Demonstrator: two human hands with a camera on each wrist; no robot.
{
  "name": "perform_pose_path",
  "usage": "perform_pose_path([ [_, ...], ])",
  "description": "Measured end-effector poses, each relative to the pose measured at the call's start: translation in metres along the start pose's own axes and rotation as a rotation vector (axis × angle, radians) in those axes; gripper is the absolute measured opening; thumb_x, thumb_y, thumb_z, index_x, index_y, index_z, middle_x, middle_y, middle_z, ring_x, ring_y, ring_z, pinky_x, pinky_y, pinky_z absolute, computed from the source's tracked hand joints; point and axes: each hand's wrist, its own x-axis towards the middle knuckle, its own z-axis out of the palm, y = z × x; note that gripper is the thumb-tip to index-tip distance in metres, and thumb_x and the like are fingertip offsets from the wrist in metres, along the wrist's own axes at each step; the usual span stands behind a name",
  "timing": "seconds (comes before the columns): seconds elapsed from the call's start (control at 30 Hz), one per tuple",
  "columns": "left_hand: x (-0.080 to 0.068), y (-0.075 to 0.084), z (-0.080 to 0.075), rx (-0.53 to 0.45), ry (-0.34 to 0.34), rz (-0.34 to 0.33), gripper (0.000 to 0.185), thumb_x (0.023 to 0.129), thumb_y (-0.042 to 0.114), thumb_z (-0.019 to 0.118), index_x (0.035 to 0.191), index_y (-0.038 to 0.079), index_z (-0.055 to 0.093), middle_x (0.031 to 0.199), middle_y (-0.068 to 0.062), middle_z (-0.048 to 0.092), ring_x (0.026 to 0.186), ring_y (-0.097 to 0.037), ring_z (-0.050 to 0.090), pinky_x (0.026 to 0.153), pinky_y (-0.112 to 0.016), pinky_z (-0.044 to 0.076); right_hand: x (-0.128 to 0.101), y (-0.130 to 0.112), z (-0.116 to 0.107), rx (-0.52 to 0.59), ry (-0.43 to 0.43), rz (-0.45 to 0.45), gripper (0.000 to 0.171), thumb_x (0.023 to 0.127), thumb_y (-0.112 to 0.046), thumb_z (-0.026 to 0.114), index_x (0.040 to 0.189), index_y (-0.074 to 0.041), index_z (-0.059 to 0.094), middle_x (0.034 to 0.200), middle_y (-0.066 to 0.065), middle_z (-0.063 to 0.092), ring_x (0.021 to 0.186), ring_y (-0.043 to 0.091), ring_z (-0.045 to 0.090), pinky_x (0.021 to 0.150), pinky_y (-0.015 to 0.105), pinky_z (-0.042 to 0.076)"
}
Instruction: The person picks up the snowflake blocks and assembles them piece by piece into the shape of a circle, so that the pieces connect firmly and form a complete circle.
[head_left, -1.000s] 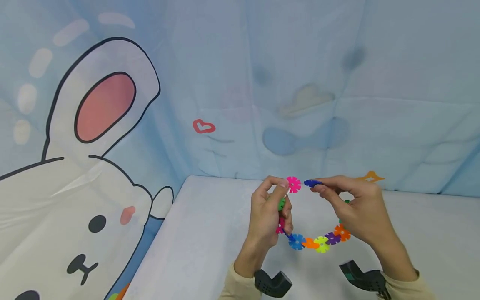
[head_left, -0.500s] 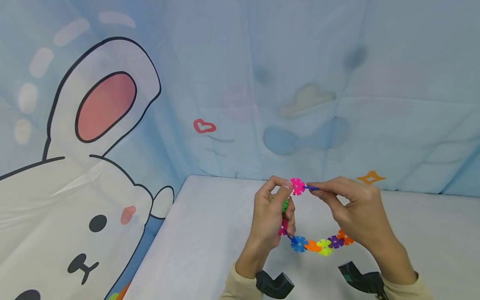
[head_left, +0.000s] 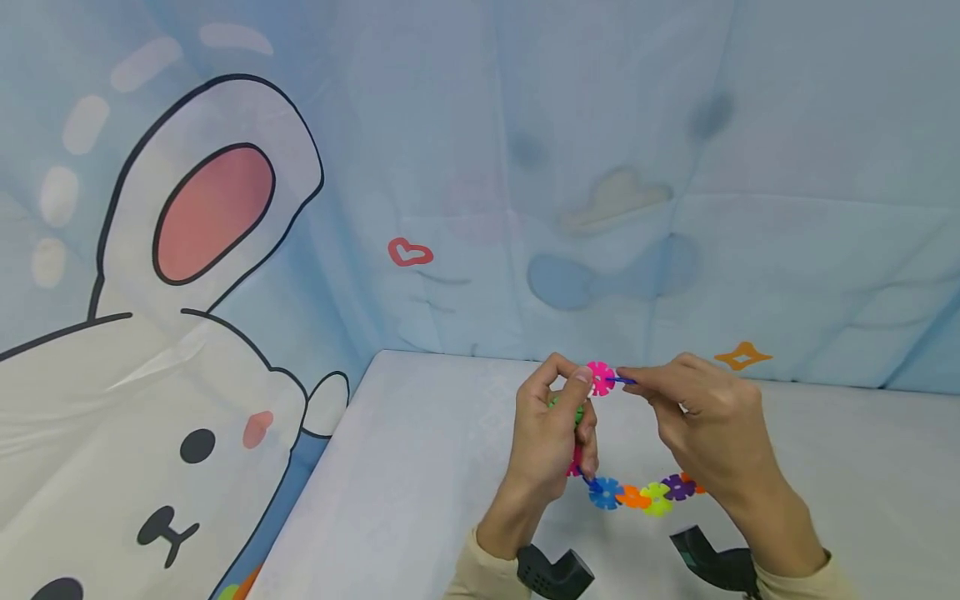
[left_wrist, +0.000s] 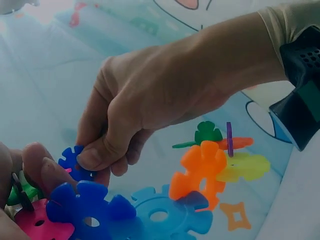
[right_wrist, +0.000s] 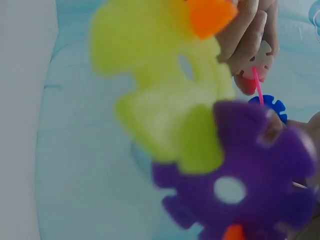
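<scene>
Head view: left hand (head_left: 551, 433) pinches pink disc (head_left: 600, 377); right hand (head_left: 701, 417) pinches dark blue disc (head_left: 622, 381) edge-on. Left wrist view alone shows its notched face (left_wrist: 72, 162).

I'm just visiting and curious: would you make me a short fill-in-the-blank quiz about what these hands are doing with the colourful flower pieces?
1. The left hand pinches a ____ flower piece at the top of the chain.
2. The right hand pinches a dark ____ piece edge-on against it.
3. In the hanging chain, the yellow-green piece sits between an orange one and a ____ one.

Missing words: pink; blue; purple
</scene>
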Motion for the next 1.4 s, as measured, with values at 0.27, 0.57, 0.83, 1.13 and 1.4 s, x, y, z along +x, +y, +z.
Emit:
perform_pose_path([
  [0.27,0.002,-0.002,-0.003,-0.068,0.071,0.037,0.014,0.112,0.02,0.047,0.101,0.013,0.052,0.053,0.005,0.043,0.035,-0.007,0.049,0.039,-0.022,0.049,-0.005,0.015,-0.029,0.038,-0.196,0.288,0.065,0.089,-0.014,0.087,0.149,-0.016,0.061,0.107,-0.011,0.08,0.09,-0.015,0.063,0.058,0.01,0.045],
  [0.57,0.002,0.002,-0.005,-0.171,0.211,0.142,0.012,0.112,0.021,0.047,0.102,0.017,0.052,0.055,0.006,0.045,0.036,-0.006,0.051,0.041,-0.021,0.051,-0.014,0.047,-0.053,0.327,-0.417,0.557,0.028,0.116,-0.018,0.037,0.14,-0.008,0.05,0.12,-0.019,0.071,0.106,0.0,0.066,0.087,0.01,0.05],
  [0.83,-0.004,0.006,0.0,-0.18,0.158,0.204,0.014,0.113,0.022,0.046,0.102,0.015,0.052,0.056,0.006,0.048,0.039,-0.004,0.055,0.043,-0.019,0.051,-0.005,0.023,-0.039,0.547,-0.53,0.604,0.023,0.118,-0.023,0.032,0.121,-0.008,0.049,0.122,0.003,0.077,0.109,0.021,0.07,0.089,0.024,0.053],
  [1.13,-0.01,0.014,0.003,-0.105,-0.028,0.378,0.025,0.113,0.011,0.039,0.1,-0.01,0.038,0.053,-0.012,0.038,0.033,-0.026,0.045,0.04,-0.02,0.049,0.0,0.0,-0.046,0.757,-0.409,0.505,0.016,0.11,0.002,0.043,0.116,-0.002,0.057,0.113,0.013,0.077,0.095,0.023,0.071,0.076,0.031,0.058],
  [1.4,-0.017,0.023,0.007,-0.067,-0.161,0.502,0.021,0.111,0.007,0.037,0.102,-0.012,0.041,0.053,-0.021,0.041,0.032,-0.033,0.046,0.031,-0.03,0.046,-0.002,-0.011,-0.051,0.949,-0.313,0.386,0.028,0.101,0.021,0.038,0.113,0.005,0.059,0.105,0.013,0.074,0.09,0.024,0.074,0.066,0.035,0.056],
])
